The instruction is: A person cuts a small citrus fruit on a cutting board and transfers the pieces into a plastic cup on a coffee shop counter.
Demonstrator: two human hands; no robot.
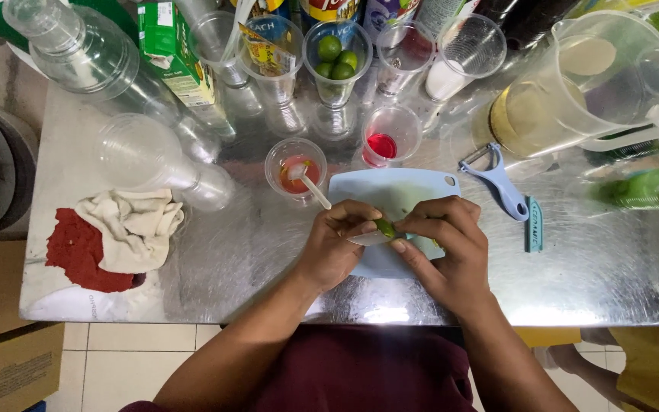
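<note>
Both hands' fingers (pixel 360 221) pinching green lime (pixel 385 226) over blue cutting board (pixel 390 191), peeler (pixel 501 183) near right edge

A small green lime (pixel 385 226) shows between the fingers over a pale blue plastic cutting board (pixel 402 191). Beside it lies a light blue peeler (pixel 501 181). A clear plastic cup with bright red liquid (pixel 381 145) glows near a clear cup with orange-red syrup (pixel 296 169). Green limes fill a clear cup (pixel 337 55). A cream crumpled cloth (pixel 135 225) sits on a brick-red rag (pixel 81 252), all on the shiny silver metal table (pixel 596 267).
</note>
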